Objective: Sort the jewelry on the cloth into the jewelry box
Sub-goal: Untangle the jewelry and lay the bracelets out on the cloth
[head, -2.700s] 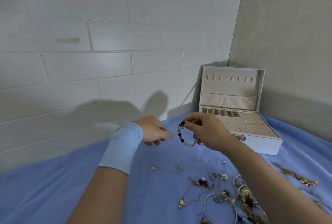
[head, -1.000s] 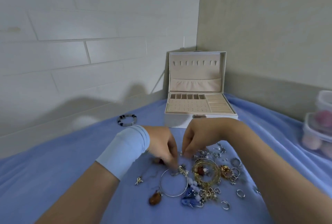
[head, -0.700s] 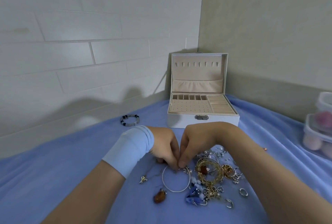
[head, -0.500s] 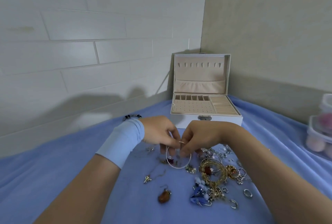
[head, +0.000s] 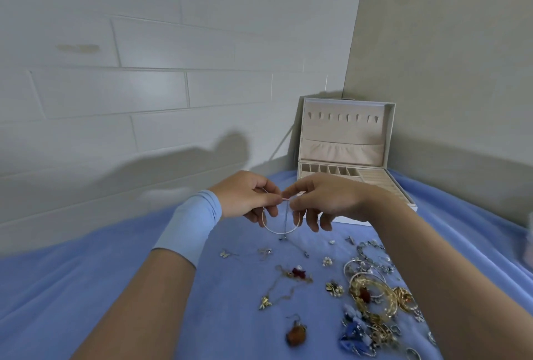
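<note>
Fingers (head: 266, 196) of the left hand (head: 245, 198) and the right hand (head: 326, 201) meet tip to tip and pinch the top of a thin silver hoop (head: 281, 231). The hoop hangs in the air above the blue cloth (head: 115, 287), with a fine strand dangling across it. Behind the hands the jewelry box (head: 346, 143) stands open in the corner, and loose jewelry (head: 372, 296) lies scattered on the cloth beside the right forearm.
</note>
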